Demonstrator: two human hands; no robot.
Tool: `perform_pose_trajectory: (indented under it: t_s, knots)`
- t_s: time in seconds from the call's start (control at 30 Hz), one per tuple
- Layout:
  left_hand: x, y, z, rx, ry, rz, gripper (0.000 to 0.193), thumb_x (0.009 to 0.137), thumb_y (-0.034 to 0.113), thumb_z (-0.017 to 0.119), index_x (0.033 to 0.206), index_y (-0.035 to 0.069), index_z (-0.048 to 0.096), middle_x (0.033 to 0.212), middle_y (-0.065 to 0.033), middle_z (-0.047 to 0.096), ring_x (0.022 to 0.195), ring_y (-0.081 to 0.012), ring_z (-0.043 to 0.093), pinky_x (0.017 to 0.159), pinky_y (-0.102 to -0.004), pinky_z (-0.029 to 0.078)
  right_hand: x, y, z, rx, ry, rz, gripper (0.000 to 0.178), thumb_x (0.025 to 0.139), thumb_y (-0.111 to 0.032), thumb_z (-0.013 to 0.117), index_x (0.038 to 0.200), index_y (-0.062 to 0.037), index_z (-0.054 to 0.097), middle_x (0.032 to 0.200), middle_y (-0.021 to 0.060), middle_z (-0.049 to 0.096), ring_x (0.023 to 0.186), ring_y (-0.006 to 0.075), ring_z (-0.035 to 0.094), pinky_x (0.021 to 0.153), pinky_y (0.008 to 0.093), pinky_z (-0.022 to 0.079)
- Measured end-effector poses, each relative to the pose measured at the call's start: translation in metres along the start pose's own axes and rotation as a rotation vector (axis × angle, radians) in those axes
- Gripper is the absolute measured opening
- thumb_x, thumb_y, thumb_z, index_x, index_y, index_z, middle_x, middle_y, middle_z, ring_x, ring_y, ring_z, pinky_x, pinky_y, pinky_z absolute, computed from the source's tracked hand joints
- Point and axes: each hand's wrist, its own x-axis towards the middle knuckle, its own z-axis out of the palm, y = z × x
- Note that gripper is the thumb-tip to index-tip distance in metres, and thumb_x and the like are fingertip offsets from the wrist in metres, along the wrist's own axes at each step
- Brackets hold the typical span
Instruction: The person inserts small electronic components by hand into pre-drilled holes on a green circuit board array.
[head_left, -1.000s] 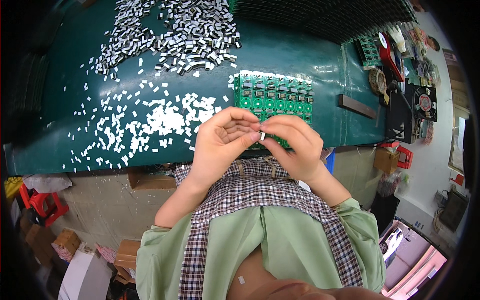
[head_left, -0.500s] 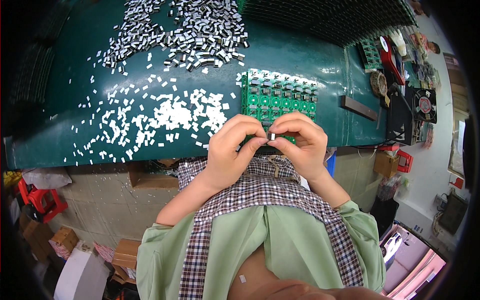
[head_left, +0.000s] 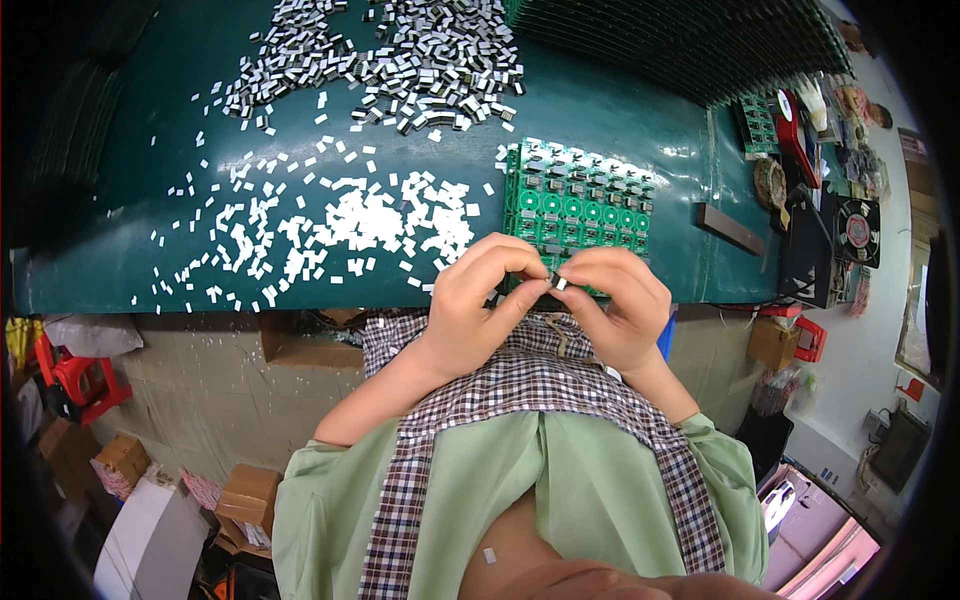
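Note:
Close to the table's front edge, my left hand [head_left: 480, 305] and my right hand [head_left: 620, 305] meet fingertip to fingertip. Pinched between thumb and forefinger of each is a tiny dark block with a white face [head_left: 560, 284], largely covered by the fingers. Just beyond them lies a green circuit board panel [head_left: 585, 205], populated with rows of dark components and round green outlines. My fingertips hover over its near edge, hiding part of it. To the left of my hands, many small white rectangular pieces [head_left: 365, 220] lie scattered on the table.
A heap of small black-and-white blocks [head_left: 440, 60] covers the far left of the green table [head_left: 620, 110]. Stacked dark boards [head_left: 690, 40] stand at the far right. A dark bar [head_left: 730, 229] and a fan [head_left: 857, 230] are on the right; a red stool [head_left: 80, 380] stands lower left.
The view has shifted slightly, so the table and hands appear a little further right. Both hands stay pinched together, and the small block is now tilted between the fingertips.

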Motion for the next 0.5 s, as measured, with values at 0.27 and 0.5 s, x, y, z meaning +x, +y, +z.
perform_pose_trajectory:
  t_s: [0.27,0.5]
  knots:
    - [0.002,-0.002,0.001,0.154,0.023,0.090,0.016,0.072,-0.004,0.067,0.088,-0.001,0.064,0.082,-0.0115,0.065,0.072,-0.0227,0.064,0.063,-0.0287,0.051,-0.004,0.000,0.004,0.017,0.070,0.033,0.021,0.066,0.004,0.073,0.084,0.0031,0.064,0.080,0.0124,0.064,0.071,0.0213,0.064,0.060,0.0283,0.051]
    - [0.038,-0.013,-0.042,0.646,0.006,0.130,0.028,0.077,-0.007,0.048,0.102,0.000,0.059,0.094,-0.0158,0.062,0.082,-0.0333,0.060,0.073,-0.0380,0.048,0.003,0.001,0.007,-0.123,0.067,0.140,0.017,0.068,0.004,0.072,0.083,-0.0011,0.065,0.083,0.0096,0.064,0.074,0.0204,0.063,0.062,0.0280,0.051]
